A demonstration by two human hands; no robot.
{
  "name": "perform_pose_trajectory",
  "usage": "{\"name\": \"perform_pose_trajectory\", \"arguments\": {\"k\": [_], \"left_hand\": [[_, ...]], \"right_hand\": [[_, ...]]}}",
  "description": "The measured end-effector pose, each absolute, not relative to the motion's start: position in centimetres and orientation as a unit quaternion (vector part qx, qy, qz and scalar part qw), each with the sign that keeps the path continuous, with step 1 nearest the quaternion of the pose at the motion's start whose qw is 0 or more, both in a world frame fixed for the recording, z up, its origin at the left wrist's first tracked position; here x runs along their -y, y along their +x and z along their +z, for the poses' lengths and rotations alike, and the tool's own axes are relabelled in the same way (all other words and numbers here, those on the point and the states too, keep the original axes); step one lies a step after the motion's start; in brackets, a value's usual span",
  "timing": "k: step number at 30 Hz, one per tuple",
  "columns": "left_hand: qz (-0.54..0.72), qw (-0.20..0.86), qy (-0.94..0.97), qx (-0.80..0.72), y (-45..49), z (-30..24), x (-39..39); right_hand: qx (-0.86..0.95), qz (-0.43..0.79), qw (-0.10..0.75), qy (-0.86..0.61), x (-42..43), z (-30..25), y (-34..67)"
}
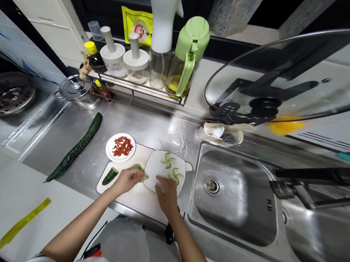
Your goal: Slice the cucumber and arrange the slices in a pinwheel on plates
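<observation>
A white square plate [159, 164] lies on a white cutting board [137, 198] and carries two small fans of cucumber slices [168, 159]. My left hand [127, 179] is at the plate's left edge, fingers pinched on a cucumber slice [144, 178]. My right hand [167, 192] rests on the plate's near edge with fingers curled down; what they touch is hidden. A cucumber end piece [109, 176] lies on the board's left side.
A small round plate of red pieces [121, 147] stands behind the board. A whole cucumber [75, 148] lies to the left. A steel sink [237, 198] is on the right, a glass lid [300, 71] above it, and a rack of bottles [150, 78] behind.
</observation>
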State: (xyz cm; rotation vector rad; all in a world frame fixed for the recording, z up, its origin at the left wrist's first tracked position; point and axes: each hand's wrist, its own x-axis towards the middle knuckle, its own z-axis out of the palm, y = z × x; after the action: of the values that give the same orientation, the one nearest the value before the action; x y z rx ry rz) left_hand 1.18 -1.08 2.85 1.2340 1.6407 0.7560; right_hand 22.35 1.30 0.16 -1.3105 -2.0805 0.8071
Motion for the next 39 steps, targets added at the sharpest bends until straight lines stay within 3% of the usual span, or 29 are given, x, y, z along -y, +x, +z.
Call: {"name": "perform_pose_trajectory", "arguments": {"k": [9,17,22,31,39], "left_hand": [[0.309,0.562,0.456,-0.617,4.6,2.5,0.2],[0.271,0.703,0.217,-0.621,6.0,1.9,-0.6],[0.268,0.729,0.16,-0.609,6.4,1.4,-1.6],[0.325,0.656,0.28,-0.621,7.0,-0.3,-2.6],[0.231,0.408,0.628,-0.621,7.3,1.3,-2.6]], "right_hand": [[0.681,0.455,0.222,-0.529,-2.4,1.4,22.1],[0.681,0.454,0.226,-0.528,-2.4,2.3,23.1],[0.683,0.449,0.243,-0.523,-2.3,2.1,23.3],[0.587,0.497,0.194,-0.609,-2.2,0.5,23.3],[0.67,0.349,0.113,-0.645,-1.5,0.1,22.7]]}}
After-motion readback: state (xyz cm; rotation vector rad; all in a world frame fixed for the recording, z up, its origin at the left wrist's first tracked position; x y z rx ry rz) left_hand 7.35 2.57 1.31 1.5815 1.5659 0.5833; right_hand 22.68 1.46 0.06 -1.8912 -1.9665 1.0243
